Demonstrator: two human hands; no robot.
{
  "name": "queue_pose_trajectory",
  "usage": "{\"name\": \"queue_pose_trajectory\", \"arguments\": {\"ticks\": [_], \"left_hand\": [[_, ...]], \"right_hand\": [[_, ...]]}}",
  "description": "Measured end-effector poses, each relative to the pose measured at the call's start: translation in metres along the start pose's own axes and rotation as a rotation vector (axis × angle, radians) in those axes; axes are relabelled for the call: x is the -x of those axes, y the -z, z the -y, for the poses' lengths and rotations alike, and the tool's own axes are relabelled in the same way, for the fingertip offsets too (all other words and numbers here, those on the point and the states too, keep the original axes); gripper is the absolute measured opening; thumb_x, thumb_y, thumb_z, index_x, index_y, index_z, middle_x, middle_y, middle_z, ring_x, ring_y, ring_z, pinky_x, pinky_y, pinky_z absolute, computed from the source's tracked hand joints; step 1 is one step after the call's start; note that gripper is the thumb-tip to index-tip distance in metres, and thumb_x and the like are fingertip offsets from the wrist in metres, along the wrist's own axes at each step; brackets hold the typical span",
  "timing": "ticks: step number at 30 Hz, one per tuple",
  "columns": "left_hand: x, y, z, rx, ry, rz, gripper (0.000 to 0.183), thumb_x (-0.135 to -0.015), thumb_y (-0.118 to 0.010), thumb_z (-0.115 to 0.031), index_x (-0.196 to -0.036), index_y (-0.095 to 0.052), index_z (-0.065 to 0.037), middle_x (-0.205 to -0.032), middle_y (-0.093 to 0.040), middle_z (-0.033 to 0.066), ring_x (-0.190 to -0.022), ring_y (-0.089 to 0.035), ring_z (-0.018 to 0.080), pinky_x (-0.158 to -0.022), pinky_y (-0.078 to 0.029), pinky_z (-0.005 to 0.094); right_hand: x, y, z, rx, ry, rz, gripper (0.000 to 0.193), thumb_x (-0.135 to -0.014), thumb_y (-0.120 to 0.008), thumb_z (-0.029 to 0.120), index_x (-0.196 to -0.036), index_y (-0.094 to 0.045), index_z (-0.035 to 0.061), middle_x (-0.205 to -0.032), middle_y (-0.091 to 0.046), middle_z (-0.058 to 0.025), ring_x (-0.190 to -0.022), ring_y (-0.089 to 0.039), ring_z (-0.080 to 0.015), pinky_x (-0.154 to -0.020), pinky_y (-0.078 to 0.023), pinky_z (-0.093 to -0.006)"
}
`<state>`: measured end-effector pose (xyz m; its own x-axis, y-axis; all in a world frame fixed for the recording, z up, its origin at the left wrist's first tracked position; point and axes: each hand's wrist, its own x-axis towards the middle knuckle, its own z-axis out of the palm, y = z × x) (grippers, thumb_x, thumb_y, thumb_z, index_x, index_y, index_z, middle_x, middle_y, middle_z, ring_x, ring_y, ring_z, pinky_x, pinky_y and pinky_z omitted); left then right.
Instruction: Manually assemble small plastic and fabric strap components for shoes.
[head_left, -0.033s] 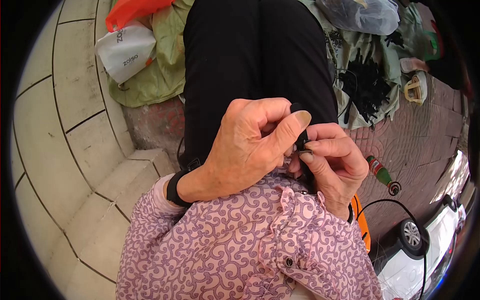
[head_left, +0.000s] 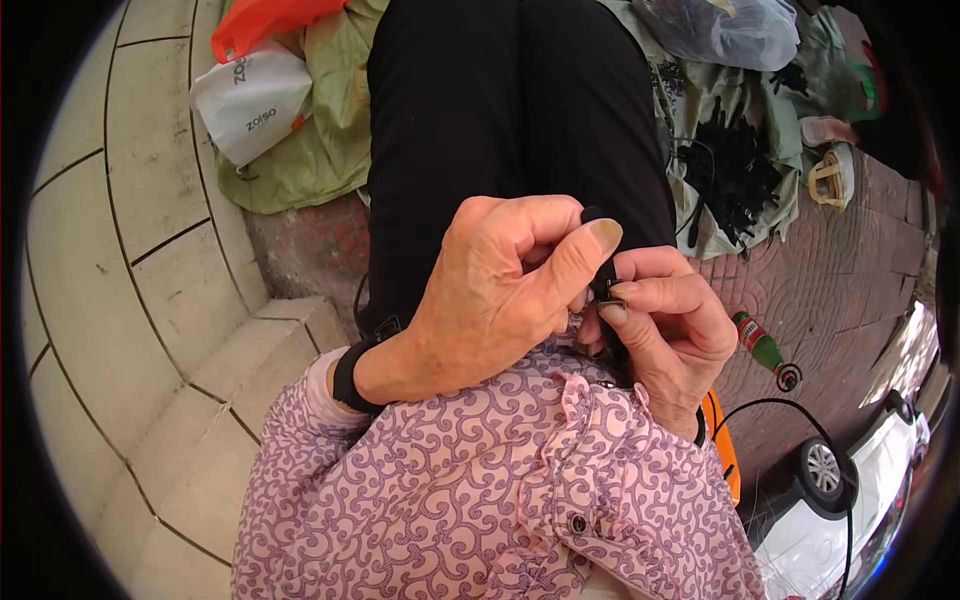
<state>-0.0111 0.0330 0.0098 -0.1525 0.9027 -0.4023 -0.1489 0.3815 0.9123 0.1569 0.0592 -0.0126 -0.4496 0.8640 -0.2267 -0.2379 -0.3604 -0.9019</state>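
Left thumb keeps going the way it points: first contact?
Likely the right hand: the left hand thumb tip points right across the small black part pinched between both hands. Depth unclear.

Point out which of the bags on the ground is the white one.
The white bag lies upper left on the green cloth, beside the orange bag. The third, at upper right, is a clear plastic bag.

Both hands, left hand point(head_left: 500, 300) and right hand point(head_left: 670, 330), pinch a small black clip point(head_left: 603, 275) right above the lap; green bottle point(head_left: 762, 350) lies just right of the clip.

Small black clip-like part point(head_left: 604, 278), upright, pinched between fingertips over lap.
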Motion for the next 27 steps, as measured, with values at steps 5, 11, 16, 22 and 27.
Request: {"name": "queue_pose_trajectory", "arguments": {"ticks": [5, 11, 16, 22, 27], "left_hand": [[0.000, -0.003, -0.002, -0.008, -0.015, -0.036, 0.033, -0.094, -0.062, -0.010, -0.064, -0.054, 0.002, -0.052, -0.056, 0.0036, -0.047, -0.055, 0.0052, -0.040, -0.040, 0.0221], [0.002, 0.000, 0.012, -0.187, -0.160, -0.067, 0.037, -0.097, -0.061, -0.015, -0.063, -0.055, -0.001, -0.053, -0.053, 0.0004, -0.044, -0.049, 0.0040, -0.040, -0.034, 0.0210], [0.000, -0.003, 0.013, -0.238, -0.317, -0.148, 0.030, -0.085, -0.068, -0.003, -0.062, -0.050, 0.002, -0.051, -0.041, 0.0062, -0.042, -0.040, 0.0134, -0.041, -0.029, 0.0306], [-0.001, 0.002, 0.012, -0.369, -0.475, -0.110, 0.027, -0.087, -0.066, -0.003, -0.064, -0.054, 0.003, -0.054, -0.043, 0.0041, -0.046, -0.041, 0.0114, -0.044, -0.029, 0.0286], [-0.003, 0.003, 0.013, -0.354, -0.517, -0.045, 0.020, -0.085, -0.069, -0.004, -0.069, -0.058, 0.002, -0.057, -0.047, 0.0066, -0.044, -0.044, 0.0156, -0.041, -0.031, 0.0288]], "right_hand": [[0.000, -0.001, -0.001, 0.052, 0.052, 0.011, 0.014, -0.083, -0.067, -0.014, -0.093, -0.065, -0.0058, -0.097, -0.062, -0.0162, -0.070, -0.066, -0.0158, -0.059, -0.057, -0.0240], [0.001, -0.004, 0.001, -0.003, -0.005, 0.005, 0.013, -0.083, -0.066, -0.015, -0.093, -0.063, -0.0070, -0.095, -0.061, -0.0147, -0.069, -0.064, -0.0139, -0.060, -0.056, -0.0248], [0.001, -0.005, 0.004, -0.008, -0.049, 0.002, 0.013, -0.084, -0.065, -0.015, -0.093, -0.061, -0.0068, -0.094, -0.061, -0.0138, -0.068, -0.063, -0.0125, -0.059, -0.054, -0.0233], [-0.001, -0.006, 0.009, -0.068, -0.167, -0.003, 0.012, -0.086, -0.064, -0.014, -0.094, -0.060, -0.0060, -0.094, -0.061, -0.0127, -0.067, -0.061, -0.0102, -0.057, -0.051, -0.0212], [0.000, -0.005, 0.010, -0.103, -0.243, -0.052, 0.011, -0.086, -0.067, -0.010, -0.093, -0.060, -0.0049, -0.091, -0.063, -0.0096, -0.068, -0.060, -0.0070, -0.056, -0.048, -0.0185]]}}
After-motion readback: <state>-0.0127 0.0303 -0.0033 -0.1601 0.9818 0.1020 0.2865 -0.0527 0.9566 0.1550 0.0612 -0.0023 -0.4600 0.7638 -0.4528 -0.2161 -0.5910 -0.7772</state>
